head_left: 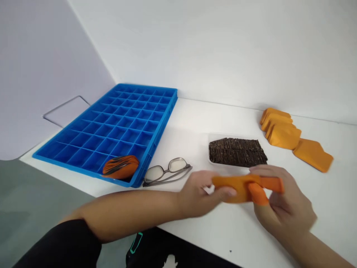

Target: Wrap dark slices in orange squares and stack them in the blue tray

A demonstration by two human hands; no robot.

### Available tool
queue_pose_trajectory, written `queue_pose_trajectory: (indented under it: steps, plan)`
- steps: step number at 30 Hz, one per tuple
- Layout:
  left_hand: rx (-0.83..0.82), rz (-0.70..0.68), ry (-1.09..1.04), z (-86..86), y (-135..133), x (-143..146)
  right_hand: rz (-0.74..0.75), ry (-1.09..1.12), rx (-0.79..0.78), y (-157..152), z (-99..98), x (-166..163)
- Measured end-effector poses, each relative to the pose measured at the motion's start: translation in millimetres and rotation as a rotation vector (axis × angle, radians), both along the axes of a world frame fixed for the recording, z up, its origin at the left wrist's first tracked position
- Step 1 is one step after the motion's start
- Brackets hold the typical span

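Occupying one corner of the blue plastic grid tray (107, 145), eight o'clock: bundled orange pouches (119, 168), apparently done. Four o'clock: one soft orange pouch (242, 186), clamped by left hand (199, 195) and right hand (288, 204). Apparently remaining: fanned orange pouches (280, 126), three o'clock.

The left hand (199, 195) and right hand (291, 206) hold a flat orange piece (238, 189) above the counter (192, 123). Beyond lie dark strips (237, 152); similar orange pieces (284, 134) spread rightward; glasses (166, 171) rest beside the blue divided tray (111, 132).
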State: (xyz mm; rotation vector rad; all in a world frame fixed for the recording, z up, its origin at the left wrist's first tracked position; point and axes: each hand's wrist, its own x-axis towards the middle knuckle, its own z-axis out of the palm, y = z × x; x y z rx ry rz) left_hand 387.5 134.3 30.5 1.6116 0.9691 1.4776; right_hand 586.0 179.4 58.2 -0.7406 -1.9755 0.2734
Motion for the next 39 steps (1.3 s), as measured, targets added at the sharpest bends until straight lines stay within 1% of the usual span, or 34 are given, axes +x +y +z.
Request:
queue_pose_trajectory:
  steps: [2,4,7,9,11,13,15,17,20,22,25,27,29,31,34,39]
  plan:
    - [-0.064,0.1,-0.058,3.0,2.7,-2.4,0.04,-0.083,-0.016,3.2,3.9,-7.0]
    - [-0.103,0.146,-0.093,3.0,4.7,-4.0,0.11,-0.163,-0.137,4.8,5.5,-8.6]
    - [-0.14,0.156,-0.095,0.4,6.3,-4.8,0.17,-0.173,-0.34,4.2,4.2,-7.3]
    - [-0.152,0.145,-0.068,-0.5,7.3,-4.8,0.16,-0.13,-0.407,3.5,1.1,-5.1]
    - [-0.157,0.127,-0.022,-0.7,8.7,-4.9,0.129,-0.057,-0.43,3.8,-3.1,-0.8]
    - [-0.181,0.088,0.084,-1.5,9.7,-4.7,0.105,0.027,-0.433,5.1,-7.4,6.6]
    - [-0.237,0.03,0.199,-3.8,9.5,-4.4,0.108,0.063,-0.438,7.5,-10.7,15.5]
    - [-0.272,-0.026,0.273,-7.0,8.3,-4.2,0.15,-0.005,-0.472,10.4,-12.2,22.2]
    - [-0.23,-0.051,0.297,-10.2,7.0,-4.6,0.205,-0.163,-0.502,13.9,-11.0,22.6]
    - [-0.188,-0.029,0.261,-10.1,7.5,-5.0,0.198,-0.193,-0.46,13.9,-8.0,17.4]
    - [-0.093,-0.004,0.136,-7.6,9.6,-4.7,0.148,-0.154,-0.399,9.6,-2.4,9.6]
    - [-0.013,-0.03,0.068,-6.0,10.8,-4.2,0.125,-0.108,-0.402,5.0,-0.1,7.5]
    - [0.029,-0.078,0.041,-5.1,11.2,-3.9,0.118,-0.056,-0.434,1.2,0.0,7.6]
    - [0.008,-0.11,0.054,-4.9,11.0,-3.8,0.124,-0.014,-0.478,-0.7,-1.2,8.3]
    - [-0.027,-0.107,0.063,-4.6,10.4,-3.9,0.148,0.016,-0.529,-0.1,-1.8,7.8]
    - [-0.01,-0.112,0.001,-5.5,8.6,-2.6,0.181,0.038,-0.577,3.2,2.5,3.9]
